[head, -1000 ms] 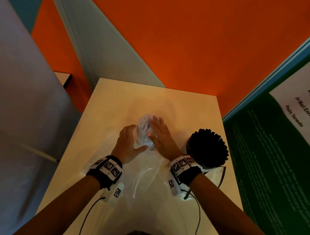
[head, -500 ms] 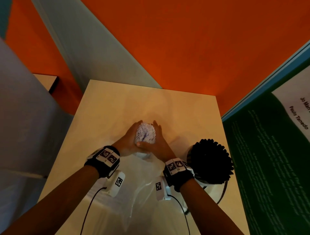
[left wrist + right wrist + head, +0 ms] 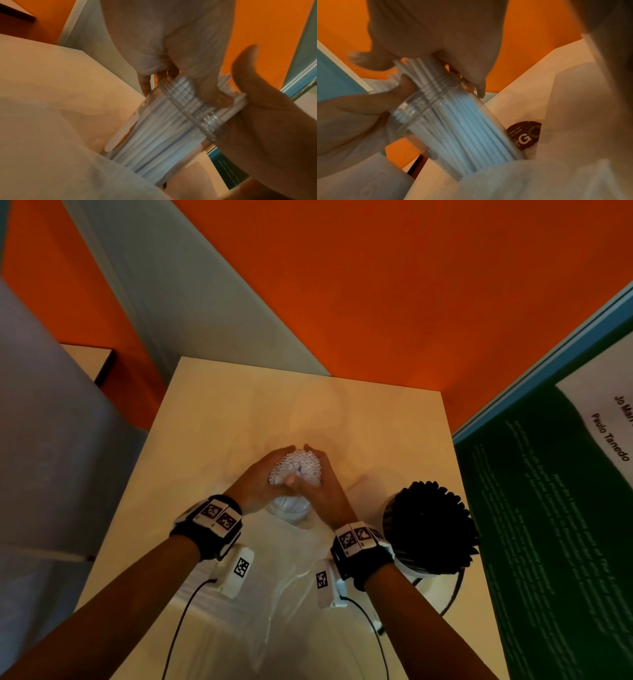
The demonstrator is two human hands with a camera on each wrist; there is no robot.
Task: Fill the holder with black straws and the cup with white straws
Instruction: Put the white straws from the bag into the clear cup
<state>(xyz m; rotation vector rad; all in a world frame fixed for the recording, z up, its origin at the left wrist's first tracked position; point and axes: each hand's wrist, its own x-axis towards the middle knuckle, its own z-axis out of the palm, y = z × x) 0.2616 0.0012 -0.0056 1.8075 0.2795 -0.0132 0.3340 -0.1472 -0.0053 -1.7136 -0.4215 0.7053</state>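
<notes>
Hands have closed in: the left hand (image 3: 263, 481) and right hand (image 3: 320, 484) now each wrap a grip round the white straws (image 3: 297, 467) standing in the cup (image 3: 289, 506) on the worktop (image 3: 212, 419), so the cup looks nearly full.

Pale square table (image 3: 212, 419), clear cup (image 3: 289, 506) of white straws (image 3: 296, 465) standing between the two hands, crumpled clear plastic bag (image 3: 284, 583) under the wrists, holder (image 3: 404, 563) packed with black straws (image 3: 431, 525) just right of the right wrist

White straws (image 3: 297, 466) stand bundled upright in a clear ridged cup (image 3: 173, 129) at the table's middle; black straws (image 3: 430, 525) fan out, packing the holder (image 3: 416, 571) at its right.
</notes>
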